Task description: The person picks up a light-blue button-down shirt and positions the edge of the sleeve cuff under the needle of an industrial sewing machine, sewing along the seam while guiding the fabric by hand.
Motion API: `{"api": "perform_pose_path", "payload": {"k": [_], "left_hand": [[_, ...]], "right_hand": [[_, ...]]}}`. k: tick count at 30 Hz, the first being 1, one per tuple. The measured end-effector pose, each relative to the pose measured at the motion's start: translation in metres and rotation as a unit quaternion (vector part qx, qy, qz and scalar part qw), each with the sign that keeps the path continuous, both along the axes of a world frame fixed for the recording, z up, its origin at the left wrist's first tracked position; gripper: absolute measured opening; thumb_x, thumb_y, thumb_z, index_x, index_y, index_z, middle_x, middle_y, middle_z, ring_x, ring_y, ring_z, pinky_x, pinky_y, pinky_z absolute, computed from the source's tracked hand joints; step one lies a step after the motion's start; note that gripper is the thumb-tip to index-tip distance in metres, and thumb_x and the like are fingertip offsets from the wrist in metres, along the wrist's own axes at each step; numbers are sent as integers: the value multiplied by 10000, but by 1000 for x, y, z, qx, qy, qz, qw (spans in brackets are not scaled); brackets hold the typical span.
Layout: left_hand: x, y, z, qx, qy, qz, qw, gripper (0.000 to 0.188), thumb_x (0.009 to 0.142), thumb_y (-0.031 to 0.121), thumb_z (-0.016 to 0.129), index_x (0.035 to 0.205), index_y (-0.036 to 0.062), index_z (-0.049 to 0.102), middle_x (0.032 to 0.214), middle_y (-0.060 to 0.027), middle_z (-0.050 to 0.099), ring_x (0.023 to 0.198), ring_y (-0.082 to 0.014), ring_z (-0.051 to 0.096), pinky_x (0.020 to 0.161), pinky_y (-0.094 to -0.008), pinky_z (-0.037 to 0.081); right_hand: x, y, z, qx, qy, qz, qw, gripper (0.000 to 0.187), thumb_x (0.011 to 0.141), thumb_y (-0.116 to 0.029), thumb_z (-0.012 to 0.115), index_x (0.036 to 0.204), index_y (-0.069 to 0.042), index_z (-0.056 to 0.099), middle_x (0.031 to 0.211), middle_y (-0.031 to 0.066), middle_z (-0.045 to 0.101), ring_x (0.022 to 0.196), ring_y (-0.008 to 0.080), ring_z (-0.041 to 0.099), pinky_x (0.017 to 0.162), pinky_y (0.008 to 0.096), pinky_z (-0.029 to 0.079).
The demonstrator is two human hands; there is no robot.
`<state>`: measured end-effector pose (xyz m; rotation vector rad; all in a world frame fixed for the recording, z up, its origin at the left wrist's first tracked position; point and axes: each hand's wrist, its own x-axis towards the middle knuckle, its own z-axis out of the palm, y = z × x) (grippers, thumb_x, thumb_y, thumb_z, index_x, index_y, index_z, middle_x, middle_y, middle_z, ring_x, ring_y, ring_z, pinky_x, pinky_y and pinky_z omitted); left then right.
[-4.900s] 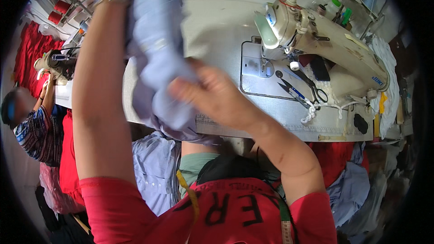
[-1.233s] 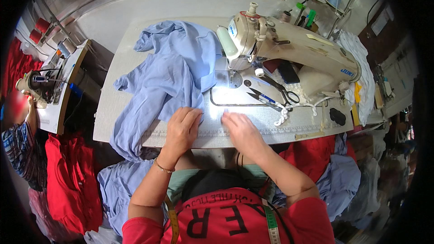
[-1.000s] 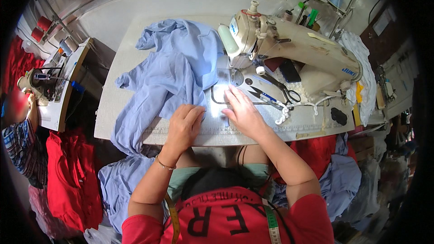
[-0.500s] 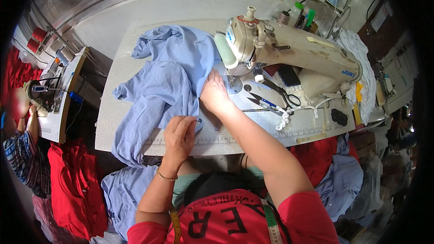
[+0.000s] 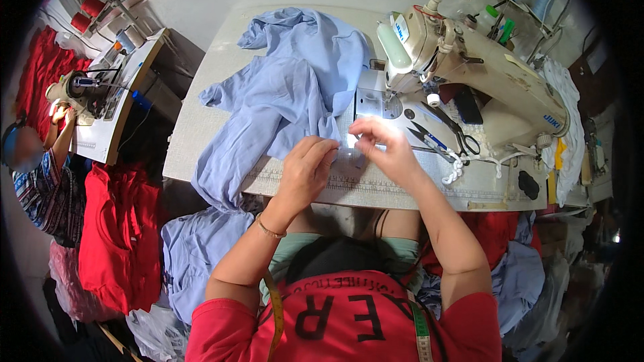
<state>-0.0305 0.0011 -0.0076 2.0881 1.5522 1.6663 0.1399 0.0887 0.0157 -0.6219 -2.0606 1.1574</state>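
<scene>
- Over the near edge of the table [image 5: 184, 157], both forearms reach forward, elbows bent outward, the hands just apart.
- Left hand [image 5: 306, 169]: fingertips bunched narrowly to the thumb at the garment's right edge; whether they grip cloth, I cannot tell.
- Right hand [image 5: 389, 151]: thumb and forefinger curled, tips close; I cannot tell if anything is between them.
- Light-blue garment [image 5: 278, 97]: rumpled on the table, partly hanging over the near edge.
- Right of the hands: white cord [image 5: 455, 173], snips [image 5: 431, 139], black scissors [image 5: 457, 126], then the sewing machine [image 5: 493, 64].
- Beneath the hands, a small pale patch [image 5: 351, 160] is hard to make out.
- Far left, a co-worker [image 5: 50, 181] sits partly in the dark rim.
</scene>
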Motion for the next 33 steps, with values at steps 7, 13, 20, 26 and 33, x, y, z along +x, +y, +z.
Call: {"api": "perform_pose_path", "payload": {"k": [7, 13, 20, 26, 33], "left_hand": [[-2, -7, 9, 3, 16, -11, 1000, 150, 771, -44, 630, 910, 10, 611, 775, -112, 597, 669, -243, 576, 578, -308, 456], [-3, -18, 16, -35, -4, -8, 999, 157, 766, -28, 644, 915, 13, 619, 801, -109, 622, 690, -244, 598, 590, -304, 469], [-5, -20, 14, -11, 49, -9, 999, 155, 750, -18, 649, 900, 4, 615, 783, -110, 612, 679, -260, 591, 589, -328, 467], [-6, -18, 13, -6, 94, -4, 996, 126, 735, -9, 646, 854, 2, 606, 745, -108, 578, 664, -276, 558, 579, -357, 444], [-5, -19, 7, -17, 75, -15, 997, 133, 720, -21, 644, 843, 7, 604, 748, -103, 576, 678, -272, 551, 593, -354, 440]], "right_hand": [[-16, -18, 0, 81, 17, 6, 997, 183, 801, -25, 598, 979, 13, 619, 967, 143, 638, 851, 273, 624, 744, 327, 488], [-17, -23, -2, 61, 18, 6, 998, 108, 802, -22, 594, 898, 21, 615, 843, 132, 633, 778, 262, 622, 695, 326, 486], [-16, -28, -4, 50, 33, 2, 998, 92, 790, -47, 610, 863, 10, 609, 812, 110, 620, 738, 220, 608, 644, 299, 470], [-14, -29, -11, 20, 24, 10, 999, 109, 785, -50, 607, 880, 1, 599, 876, 114, 618, 792, 225, 607, 697, 307, 474], [19, -20, -11, 149, -130, -41, 979, 299, 778, -76, 606, 1060, -5, 537, 1127, 147, 552, 1055, 308, 533, 887, 369, 434]]}}
